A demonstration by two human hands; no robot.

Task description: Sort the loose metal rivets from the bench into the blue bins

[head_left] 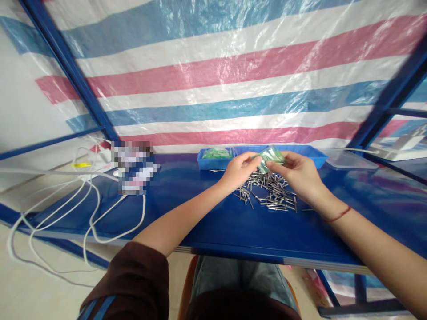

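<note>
Both my hands meet above a heap of small metal pins (268, 193) on the blue table (213, 222). My right hand (298, 175) is closed round a bundle of pale green plastic pieces (271, 156). My left hand (238, 171) pinches at the left end of that bundle, fingers pressed together. What the left fingertips hold is too small to make out. A red string circles my right wrist (338, 216).
Two blue trays stand behind my hands, the left tray (215, 161) holding green pieces, the right tray (313, 155) beside a clear lid (353, 161). White cables (90, 209) loop over the table's left part. A striped tarp (233, 75) closes the back.
</note>
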